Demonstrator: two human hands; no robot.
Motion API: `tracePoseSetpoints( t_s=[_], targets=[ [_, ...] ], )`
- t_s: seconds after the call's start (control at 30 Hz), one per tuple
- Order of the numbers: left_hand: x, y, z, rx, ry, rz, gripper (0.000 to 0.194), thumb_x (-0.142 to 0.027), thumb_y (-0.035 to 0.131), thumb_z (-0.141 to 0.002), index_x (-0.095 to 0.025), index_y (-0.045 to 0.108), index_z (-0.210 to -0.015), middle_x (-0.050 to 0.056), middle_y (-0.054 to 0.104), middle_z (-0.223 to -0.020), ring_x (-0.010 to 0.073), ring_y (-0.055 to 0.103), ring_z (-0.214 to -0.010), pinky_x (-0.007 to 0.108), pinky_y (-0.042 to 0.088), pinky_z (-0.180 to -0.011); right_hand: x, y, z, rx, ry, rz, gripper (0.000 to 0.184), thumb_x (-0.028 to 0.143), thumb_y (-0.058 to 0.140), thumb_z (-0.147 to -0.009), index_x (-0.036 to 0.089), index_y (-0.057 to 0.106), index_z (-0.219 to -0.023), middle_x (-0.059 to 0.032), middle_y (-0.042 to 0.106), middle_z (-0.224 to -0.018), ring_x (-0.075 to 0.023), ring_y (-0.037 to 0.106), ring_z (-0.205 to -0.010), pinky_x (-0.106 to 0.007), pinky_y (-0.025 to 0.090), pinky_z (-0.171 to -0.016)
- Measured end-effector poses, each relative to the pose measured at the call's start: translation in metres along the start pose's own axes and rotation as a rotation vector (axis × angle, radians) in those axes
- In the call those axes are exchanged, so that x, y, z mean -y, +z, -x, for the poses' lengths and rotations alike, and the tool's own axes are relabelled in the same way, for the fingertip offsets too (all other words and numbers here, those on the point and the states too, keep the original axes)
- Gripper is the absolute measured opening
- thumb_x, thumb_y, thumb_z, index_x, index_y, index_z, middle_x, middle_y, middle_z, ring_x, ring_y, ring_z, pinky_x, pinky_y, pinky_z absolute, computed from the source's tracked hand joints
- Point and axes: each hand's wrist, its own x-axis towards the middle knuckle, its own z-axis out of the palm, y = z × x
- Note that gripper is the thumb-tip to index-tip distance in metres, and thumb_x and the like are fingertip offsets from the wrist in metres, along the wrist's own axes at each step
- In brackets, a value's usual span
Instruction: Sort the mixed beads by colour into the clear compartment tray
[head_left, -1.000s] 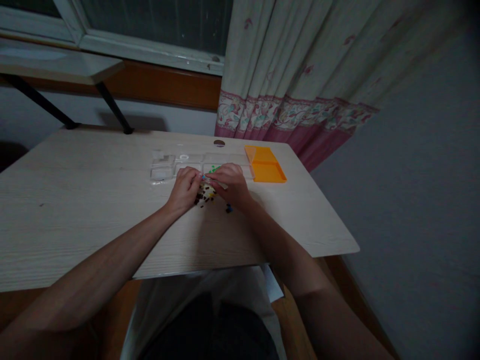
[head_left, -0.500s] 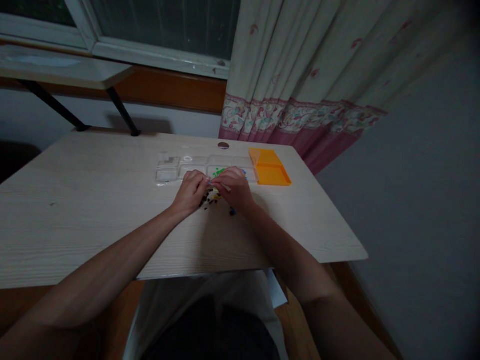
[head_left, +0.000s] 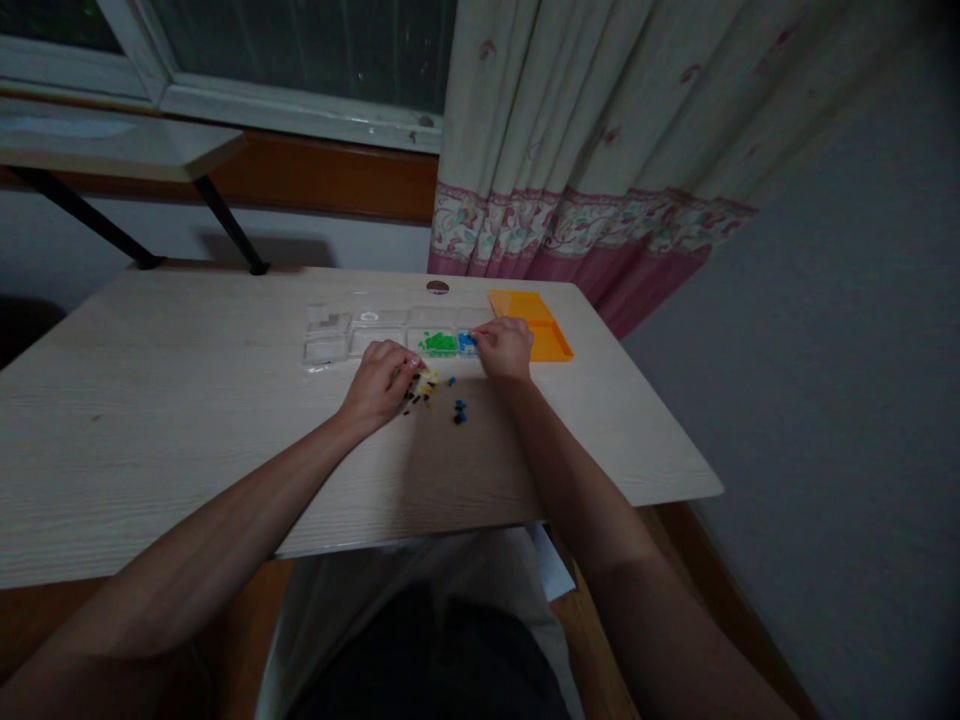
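Observation:
My right hand (head_left: 507,346) is over the right end of a clear plastic compartment tray (head_left: 375,342). Its thumb and fingers are pinched together above the compartment of small blue pieces (head_left: 466,343); anything between them is too small to make out. Small green pieces (head_left: 439,344) lie in the compartment to the left. My left hand (head_left: 381,380) rests on the table in front of the tray, fingers curled and closed, with its fingertips beside loose yellow pieces (head_left: 428,386) and black pieces (head_left: 416,399). What those fingers hold is hidden. A few blue and black pieces (head_left: 460,411) sit nearer me.
An orange box (head_left: 551,343) with its lid raised stands right of the tray, partly behind my right hand. A brown round spot (head_left: 437,287) is at the table's back edge. A raised shelf (head_left: 150,150) on black legs stands at the back left, and a curtain (head_left: 517,220) hangs behind.
My right hand has moved away from my left, rightward to the blue compartment. The green pieces and the loose blue ones show more now. My left hand has stayed by the pile.

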Motion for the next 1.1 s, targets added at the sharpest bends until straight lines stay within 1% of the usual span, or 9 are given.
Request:
tracePoseSetpoints(
  t_s=[0.13,0.2,0.33,0.47,0.6,0.8,0.97,1.03,1.1],
  targets=[
    [0.003,0.002,0.002,0.031,0.067,-0.029,0.028,-0.035,0.045,-0.099,-0.02,0.069,-0.102,0.008,0.064,-0.098,0.0224,0.054,-0.101,0.042,0.041,-0.097,0.0,0.003,0.001,0.032,0.014,0.012,0.026,0.033,0.054,-0.094,0.022,0.078,-0.095,-0.0088,0.071,-0.104,-0.029,0.053,-0.108,-0.046,0.038,-0.097],
    [0.005,0.005,0.005,0.079,0.126,-0.065,0.026,-0.033,0.049,-0.097,-0.022,0.068,-0.112,0.008,0.063,-0.109,0.0236,0.052,-0.109,0.043,0.04,-0.101,0.001,0.004,0.001,0.022,0.01,0.008,0.029,0.034,0.051,-0.095,0.021,0.078,-0.098,-0.0093,0.071,-0.105,-0.0286,0.053,-0.108,-0.045,0.038,-0.097],
    [0.002,0.011,0.009,0.192,0.234,-0.153,0.035,-0.031,0.052,-0.095,-0.024,0.062,-0.129,0.011,0.055,-0.131,0.0279,0.045,-0.124,0.048,0.038,-0.105,0.004,0.004,0.0,0.011,0.0,-0.002,0.034,0.037,0.047,-0.097,0.021,0.078,-0.098,-0.0098,0.072,-0.104,-0.0281,0.053,-0.106,-0.043,0.039,-0.096],
    [-0.004,0.015,0.011,0.277,0.285,-0.203,0.04,-0.034,0.054,-0.094,-0.024,0.06,-0.133,0.012,0.048,-0.142,0.0301,0.04,-0.131,0.05,0.036,-0.11,0.005,0.004,0.0,0.002,-0.002,0.001,0.036,0.04,0.046,-0.098,0.022,0.077,-0.098,-0.009,0.072,-0.102,-0.0278,0.054,-0.104,-0.043,0.04,-0.094],
    [-0.005,0.018,0.013,0.303,0.295,-0.257,0.045,-0.036,0.054,-0.094,-0.022,0.057,-0.136,0.013,0.043,-0.147,0.0323,0.035,-0.137,0.053,0.03,-0.115,0.004,0.007,-0.001,-0.012,-0.013,0.01,0.037,0.041,0.045,-0.098,0.022,0.077,-0.097,-0.0083,0.071,-0.101,-0.0271,0.054,-0.104,-0.042,0.04,-0.094],
    [-0.003,0.017,0.014,0.315,0.327,-0.295,0.041,-0.037,0.054,-0.094,-0.024,0.061,-0.132,0.011,0.043,-0.149,0.0326,0.034,-0.138,0.055,0.027,-0.117,0.009,0.006,0.0,0.011,-0.019,0.005,0.035,0.04,0.048,-0.098,0.022,0.077,-0.096,-0.0082,0.072,-0.101,-0.0271,0.055,-0.105,-0.041,0.04,-0.094],
    [-0.005,0.012,0.01,0.29,0.346,-0.233,0.029,-0.03,0.055,-0.094,-0.026,0.069,-0.119,0.008,0.05,-0.144,0.0299,0.04,-0.133,0.051,0.035,-0.112,0.01,0.004,0.0,0.009,-0.013,0.001,0.033,0.039,0.049,-0.097,0.022,0.077,-0.095,-0.0075,0.072,-0.102,-0.0269,0.055,-0.105,-0.041,0.04,-0.094],
    [-0.007,0.011,0.009,0.271,0.335,-0.206,0.024,-0.029,0.056,-0.093,-0.026,0.072,-0.11,0.007,0.054,-0.14,0.029,0.043,-0.129,0.05,0.038,-0.109,0.008,0.004,-0.001,0.0,-0.015,-0.007,0.033,0.039,0.049,-0.097,0.022,0.077,-0.096,-0.0075,0.072,-0.102,-0.0269,0.055,-0.105,-0.041,0.04,-0.094],
    [-0.008,0.01,0.009,0.257,0.311,-0.193,0.021,-0.029,0.057,-0.093,-0.024,0.071,-0.107,0.008,0.057,-0.135,0.0283,0.046,-0.125,0.049,0.04,-0.106,0.006,0.005,-0.001,-0.007,-0.022,-0.012,0.034,0.039,0.048,-0.097,0.022,0.077,-0.095,-0.0076,0.071,-0.101,-0.0266,0.055,-0.104,-0.041,0.04,-0.095]
  ],
)
